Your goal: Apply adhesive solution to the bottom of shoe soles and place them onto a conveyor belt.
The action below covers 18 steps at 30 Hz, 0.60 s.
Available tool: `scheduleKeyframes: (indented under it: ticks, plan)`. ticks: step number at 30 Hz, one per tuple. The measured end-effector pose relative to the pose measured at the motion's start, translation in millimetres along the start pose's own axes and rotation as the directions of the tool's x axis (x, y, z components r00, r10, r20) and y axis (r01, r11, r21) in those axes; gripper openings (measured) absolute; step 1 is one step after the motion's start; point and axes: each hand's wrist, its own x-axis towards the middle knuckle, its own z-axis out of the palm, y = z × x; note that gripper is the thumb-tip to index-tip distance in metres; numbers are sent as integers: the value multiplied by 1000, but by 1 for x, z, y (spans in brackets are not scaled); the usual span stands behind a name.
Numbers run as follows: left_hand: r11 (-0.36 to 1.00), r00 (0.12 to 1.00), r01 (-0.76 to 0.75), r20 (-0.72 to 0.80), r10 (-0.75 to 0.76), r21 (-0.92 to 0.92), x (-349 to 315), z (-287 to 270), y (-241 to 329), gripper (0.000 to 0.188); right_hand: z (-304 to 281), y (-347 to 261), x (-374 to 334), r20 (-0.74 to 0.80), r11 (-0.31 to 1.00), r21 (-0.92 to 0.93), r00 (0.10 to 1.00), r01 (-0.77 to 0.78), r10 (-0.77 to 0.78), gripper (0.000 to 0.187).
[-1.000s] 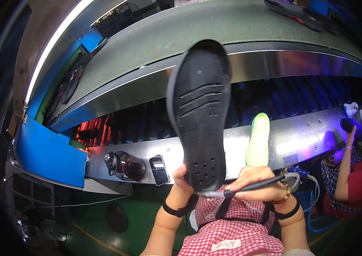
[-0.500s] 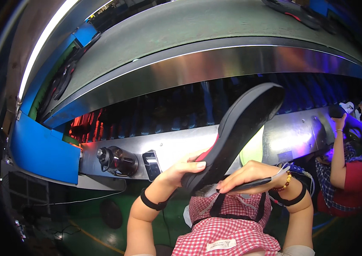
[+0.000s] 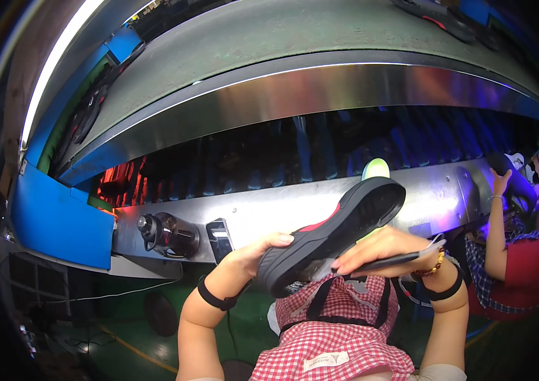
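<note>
A black shoe sole (image 3: 339, 238) with a red patch on its edge is tilted in front of me. Its heel end is in my left hand (image 3: 255, 253), thumb on the side wall and the other fingers hidden behind. My right hand (image 3: 387, 251) is closed around a thin dark-handled brush (image 3: 390, 261), which has a pale tube at its back end. The brush's whitish bristles touch the sole's side near the heel. Behind the sole, a yellow-green rounded piece (image 3: 376, 169) lies on the metal bench and is mostly covered.
On the metal ledge (image 3: 253, 214) stand a dark bottle (image 3: 177, 236) and a phone (image 3: 220, 239). Beyond runs a roller track (image 3: 250, 168), with a green conveyor belt (image 3: 269, 35) above carrying dark shoe parts (image 3: 444, 19). To the right, a co-worker's arm (image 3: 497, 232) reaches over the bench.
The sole has swung lower and nearer, its toe end dropping toward me. Both hands moved with it, and the brush has stayed at the heel. More of the yellow-green piece's top shows.
</note>
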Motion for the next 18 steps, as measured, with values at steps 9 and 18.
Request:
scheduleKeyframes:
  ticks: [9, 18]
  plan:
    - [979, 965, -122, -250, 79, -164, -13, -14, -21, 57, 2, -3, -12, -90, 995, -60, 993, -76, 70, 26]
    - [867, 965, -222, -230, 128, -446, -32, -32, -33, 58, 9, -1, -16, -248, 994, -50, 966, -94, 79, 23]
